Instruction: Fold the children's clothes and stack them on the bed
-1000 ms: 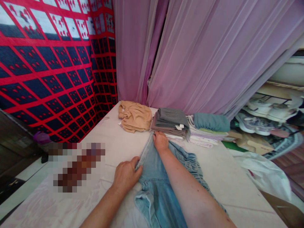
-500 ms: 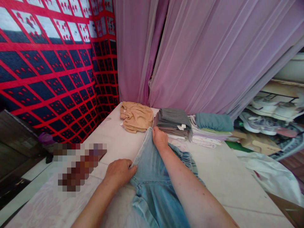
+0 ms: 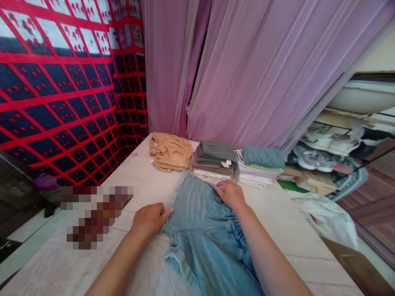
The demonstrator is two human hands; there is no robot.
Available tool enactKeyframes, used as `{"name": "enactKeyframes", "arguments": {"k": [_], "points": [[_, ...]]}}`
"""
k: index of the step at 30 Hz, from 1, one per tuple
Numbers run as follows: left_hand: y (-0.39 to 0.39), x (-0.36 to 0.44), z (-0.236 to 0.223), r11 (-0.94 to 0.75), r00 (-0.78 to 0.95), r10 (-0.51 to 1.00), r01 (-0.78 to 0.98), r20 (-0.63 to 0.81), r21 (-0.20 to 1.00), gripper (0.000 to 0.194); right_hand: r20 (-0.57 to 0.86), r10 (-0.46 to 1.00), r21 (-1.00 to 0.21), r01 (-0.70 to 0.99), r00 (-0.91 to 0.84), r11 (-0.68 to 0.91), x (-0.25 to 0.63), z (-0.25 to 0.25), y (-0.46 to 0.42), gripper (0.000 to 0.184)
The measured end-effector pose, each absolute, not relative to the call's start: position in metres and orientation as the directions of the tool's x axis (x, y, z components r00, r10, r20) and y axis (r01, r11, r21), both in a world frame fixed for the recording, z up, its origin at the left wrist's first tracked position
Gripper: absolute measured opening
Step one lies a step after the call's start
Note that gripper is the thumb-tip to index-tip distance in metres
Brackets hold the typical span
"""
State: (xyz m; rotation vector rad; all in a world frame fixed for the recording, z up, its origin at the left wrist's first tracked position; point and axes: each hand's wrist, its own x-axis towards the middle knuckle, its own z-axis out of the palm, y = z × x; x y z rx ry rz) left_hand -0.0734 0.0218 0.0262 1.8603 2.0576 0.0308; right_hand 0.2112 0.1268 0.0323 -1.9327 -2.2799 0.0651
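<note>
A pair of light blue denim shorts (image 3: 197, 222) lies spread flat on a table with a pale cloth (image 3: 142, 185) in front of me. My left hand (image 3: 148, 220) rests at the left edge of the denim, its fingers curled and pinching the hem. Farther over, my right hand (image 3: 230, 193) lies flat and open on the upper right part of the shorts, pressing the fabric down.
At the table's far end sit a crumpled tan garment (image 3: 169, 151), a grey folded stack (image 3: 214, 158) and a pastel stack topped by a teal roll (image 3: 262, 162). Purple curtains (image 3: 247, 70) hang behind. Shoes and a white bag (image 3: 324, 213) lie right.
My right hand has moved from the far top edge of the denim rightward onto its upper right part. The shorts now lie flatter and wider. My left hand has stayed at the left hem.
</note>
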Motion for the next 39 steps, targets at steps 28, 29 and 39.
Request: {"name": "enactKeyframes", "arguments": {"k": [28, 29, 39], "points": [[0.022, -0.060, 0.019, 0.114, -0.093, 0.991, 0.967, -0.100, 0.230, 0.044, 0.095, 0.970, -0.245, 0.939, -0.224, 0.241, 0.279, 0.010, 0.130, 0.016], [0.021, -0.059, 0.018, 0.116, -0.098, 0.991, 0.963, -0.087, 0.242, 0.043, 0.097, 0.986, -0.256, 0.954, -0.135, 0.155, 0.281, 0.010, 0.133, 0.018], [0.024, -0.055, 0.016, 0.116, -0.094, 0.991, 0.956, -0.095, 0.270, 0.039, 0.011, 0.999, -0.336, 0.941, 0.043, -0.036, 0.292, -0.003, 0.147, 0.032]]}}
